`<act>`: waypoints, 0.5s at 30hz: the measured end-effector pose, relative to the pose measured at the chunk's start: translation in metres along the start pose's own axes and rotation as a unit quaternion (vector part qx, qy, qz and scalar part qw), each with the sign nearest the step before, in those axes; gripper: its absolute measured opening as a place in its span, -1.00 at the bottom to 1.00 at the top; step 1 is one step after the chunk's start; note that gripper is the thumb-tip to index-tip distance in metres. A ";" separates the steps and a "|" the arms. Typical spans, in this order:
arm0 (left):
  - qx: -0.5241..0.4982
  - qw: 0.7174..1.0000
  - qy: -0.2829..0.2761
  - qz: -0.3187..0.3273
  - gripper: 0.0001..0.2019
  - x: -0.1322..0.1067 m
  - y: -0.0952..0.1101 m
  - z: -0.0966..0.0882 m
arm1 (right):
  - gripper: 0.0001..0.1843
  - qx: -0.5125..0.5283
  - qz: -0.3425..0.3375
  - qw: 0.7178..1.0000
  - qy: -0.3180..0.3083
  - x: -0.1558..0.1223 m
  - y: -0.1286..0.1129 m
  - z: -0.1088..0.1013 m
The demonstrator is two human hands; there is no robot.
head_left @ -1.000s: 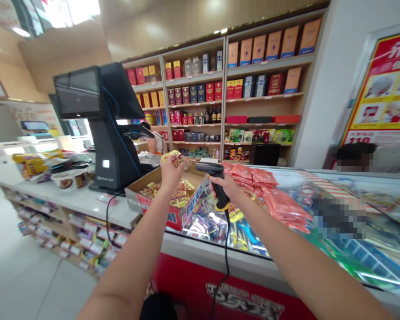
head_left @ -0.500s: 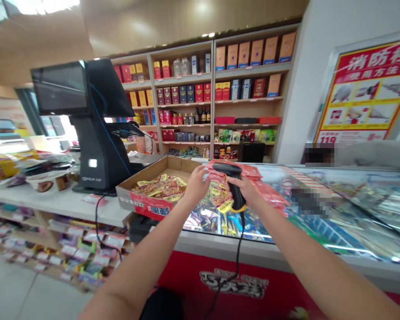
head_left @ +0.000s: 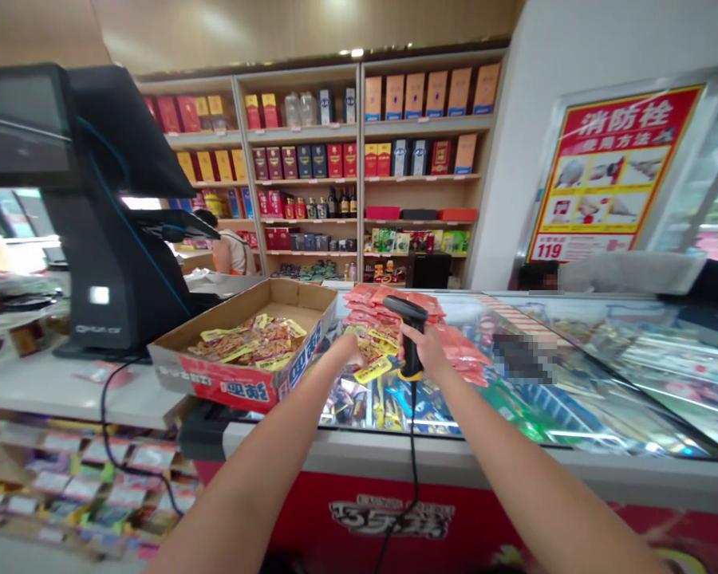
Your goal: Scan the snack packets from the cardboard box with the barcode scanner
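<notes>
My right hand (head_left: 420, 352) grips a black corded barcode scanner (head_left: 411, 339), its head pointing down and to the left. My left hand (head_left: 345, 349) is just left of the scanner and appears to hold a yellow snack packet (head_left: 372, 368), which lies in front of the scanner's head. Its fingers are partly hidden. To the left, an open cardboard box (head_left: 245, 355) with red print holds many yellow snack packets. Behind my hands, a pile of red-orange packets (head_left: 388, 307) lies on the glass-topped display counter (head_left: 574, 383).
A black checkout terminal (head_left: 89, 207) stands on the white counter (head_left: 48, 391) left of the box. The scanner's cable (head_left: 412, 470) hangs down the red counter front. Wooden shelves (head_left: 311, 159) of boxed goods stand behind, with a person (head_left: 230, 251) near them and another (head_left: 622, 271) at right.
The view has swung left, so the box and terminal sit further left. My left hand has moved from over the box to beside the scanner, and the packet is now under the scanner's head.
</notes>
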State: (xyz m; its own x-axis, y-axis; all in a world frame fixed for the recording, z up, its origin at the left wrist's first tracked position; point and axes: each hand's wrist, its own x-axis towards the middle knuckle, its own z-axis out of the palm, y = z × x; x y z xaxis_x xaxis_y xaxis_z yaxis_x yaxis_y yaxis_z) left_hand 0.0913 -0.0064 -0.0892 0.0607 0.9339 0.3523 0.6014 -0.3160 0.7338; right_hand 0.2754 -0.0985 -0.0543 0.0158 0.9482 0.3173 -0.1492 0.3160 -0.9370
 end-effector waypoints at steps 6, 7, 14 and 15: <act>-0.228 0.972 0.049 0.033 -0.66 0.014 -0.018 -0.007 | -0.65 0.023 0.002 0.998 -0.051 0.021 0.030 0.004; -0.279 0.958 0.057 0.034 -0.65 0.013 -0.020 -0.004 | -0.66 0.013 0.008 0.998 -0.064 0.021 0.032 0.002; -0.374 0.919 0.123 -0.003 -0.66 0.014 -0.025 0.015 | -0.70 -0.037 0.005 0.992 -0.119 0.012 0.027 -0.006; -0.366 0.922 0.126 0.002 -0.70 0.014 -0.025 0.016 | -0.71 -0.045 0.003 0.991 -0.126 0.011 0.026 -0.005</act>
State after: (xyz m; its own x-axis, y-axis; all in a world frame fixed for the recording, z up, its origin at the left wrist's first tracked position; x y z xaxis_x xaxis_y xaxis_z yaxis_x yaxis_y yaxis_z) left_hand 0.0902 0.0169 -0.1118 -0.1803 0.8932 0.4118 -0.1038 -0.4336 0.8951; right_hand 0.2764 -0.0792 -0.0758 -0.2332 0.9158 0.3270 -0.0603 0.3220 -0.9448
